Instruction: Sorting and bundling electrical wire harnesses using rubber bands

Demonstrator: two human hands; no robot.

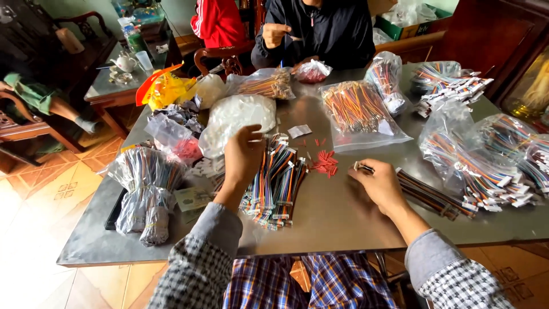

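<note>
My left hand (243,153) hovers over a pile of multicoloured ribbon cables (277,186) in the middle of the grey metal table (331,214), fingertips pinched at a small white connector near a clear bag of white parts (235,117). My right hand (380,182) rests on the table and grips the end of a dark ribbon cable (434,197) that trails to the right. Small red plastic pieces (325,163) lie scattered between both hands.
Clear bags of coloured cables (360,111) and loose cable heaps (492,166) cover the right side. Wrapped bundles (143,194) sit at the left edge. A person in a dark jacket (320,31) works across the table. A side table with a tea set (123,66) stands far left.
</note>
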